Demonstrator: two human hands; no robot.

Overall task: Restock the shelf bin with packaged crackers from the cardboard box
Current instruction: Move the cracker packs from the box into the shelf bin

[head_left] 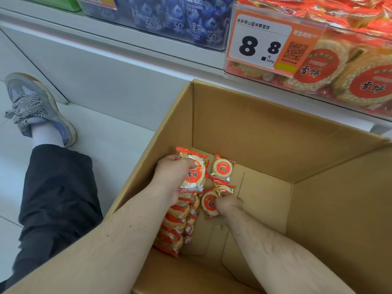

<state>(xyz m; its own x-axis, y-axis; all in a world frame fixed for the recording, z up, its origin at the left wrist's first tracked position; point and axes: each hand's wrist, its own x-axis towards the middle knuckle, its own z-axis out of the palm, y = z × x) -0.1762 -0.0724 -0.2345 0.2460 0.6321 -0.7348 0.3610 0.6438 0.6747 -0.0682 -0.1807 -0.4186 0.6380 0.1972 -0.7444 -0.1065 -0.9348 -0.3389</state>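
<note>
Both my arms reach down into an open cardboard box (265,128) on the floor. My left hand (171,172) grips a stack of red-and-white cracker packs (194,177) near the box's far left corner. My right hand (228,203) is closed on another cracker pack (209,203) on the box bottom. One loose pack (222,169) lies beyond it. A row of packs (178,225) lies along the left wall. The clear shelf bin (343,77) at the upper right holds many of the same crackers.
An orange 8.8 price tag (267,43) hangs on the bin's front. A neighbouring bin of blue jelly packs (176,22) sits to its left. My leg in black trousers (57,198) and a grey shoe (36,107) rest on the white floor left of the box.
</note>
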